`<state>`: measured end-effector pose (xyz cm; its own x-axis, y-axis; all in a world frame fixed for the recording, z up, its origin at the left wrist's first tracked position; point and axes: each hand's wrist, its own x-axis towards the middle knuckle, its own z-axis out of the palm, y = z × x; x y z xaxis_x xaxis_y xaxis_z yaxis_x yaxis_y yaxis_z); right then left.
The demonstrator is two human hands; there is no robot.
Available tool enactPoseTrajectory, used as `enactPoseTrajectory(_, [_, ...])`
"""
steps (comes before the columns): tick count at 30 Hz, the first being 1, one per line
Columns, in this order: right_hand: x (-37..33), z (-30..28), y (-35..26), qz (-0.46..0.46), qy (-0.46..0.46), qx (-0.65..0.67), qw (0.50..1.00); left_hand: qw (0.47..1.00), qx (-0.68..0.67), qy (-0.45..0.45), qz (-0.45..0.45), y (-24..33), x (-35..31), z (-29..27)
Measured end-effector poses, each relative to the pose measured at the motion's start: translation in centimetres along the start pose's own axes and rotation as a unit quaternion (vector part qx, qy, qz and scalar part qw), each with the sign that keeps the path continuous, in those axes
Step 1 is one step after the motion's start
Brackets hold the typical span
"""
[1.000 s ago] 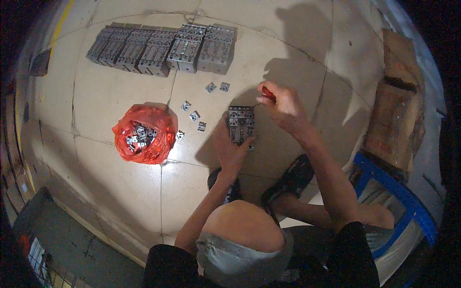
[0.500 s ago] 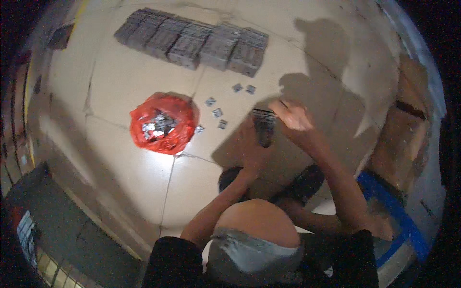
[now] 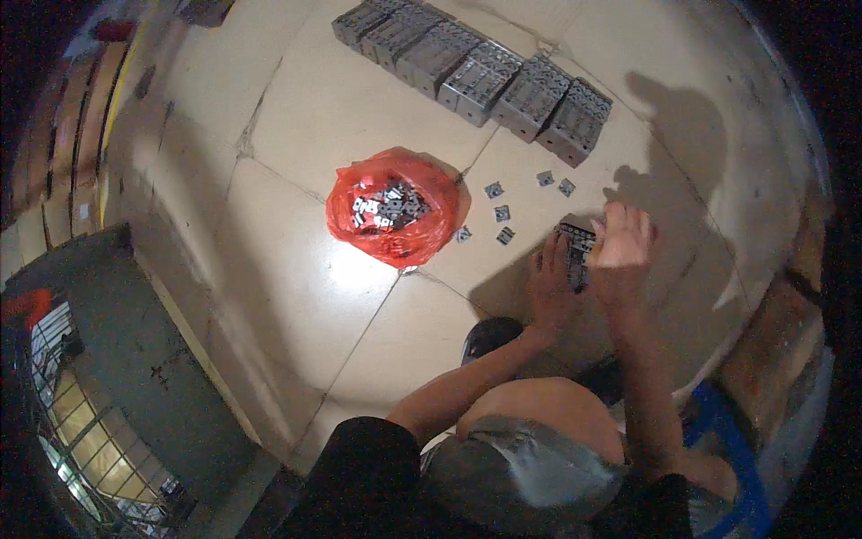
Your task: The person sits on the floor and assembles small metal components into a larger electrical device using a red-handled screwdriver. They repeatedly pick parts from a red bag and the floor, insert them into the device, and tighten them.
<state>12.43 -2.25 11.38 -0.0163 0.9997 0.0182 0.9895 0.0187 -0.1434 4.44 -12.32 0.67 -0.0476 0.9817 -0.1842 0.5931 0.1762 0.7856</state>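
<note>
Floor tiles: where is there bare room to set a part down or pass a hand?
Bare tile shows left of the red bag, between it and the row of grey blocks, and below it toward the left forearm. Crowded: right of the bag, among small metal pieces, and around both hands.

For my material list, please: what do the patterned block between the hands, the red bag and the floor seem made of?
Patterned block: perhaps metal; dark grey with pale flecks, but shadow leaves the finish uncertain. Red bag: likely thin, glossy plastic, wrinkled with highlights. Floor: probably glazed tile; dark joints, shiny reflection.
</note>
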Motion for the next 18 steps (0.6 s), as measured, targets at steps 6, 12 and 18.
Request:
enactPoseTrajectory(6, [-2.1, 1.7, -2.3, 0.017, 0.175, 0.054, 0.983, 0.996, 0.055, 0.02, 0.066, -1.2, 0.1, 1.2])
enactPoseTrajectory(12, [0.2, 2.9, 2.4, -0.299, 0.15, 0.377, 0.864, 0.999, 0.008, -0.005, 0.052, -0.2, 0.3, -1.1])
enactPoseTrajectory(18, [-3.2, 4.4, 5.5, 0.169, -0.049, 0.732, 0.658, 0.997, -0.036, 0.03, 0.063, 1.3, 3.6, -2.9])
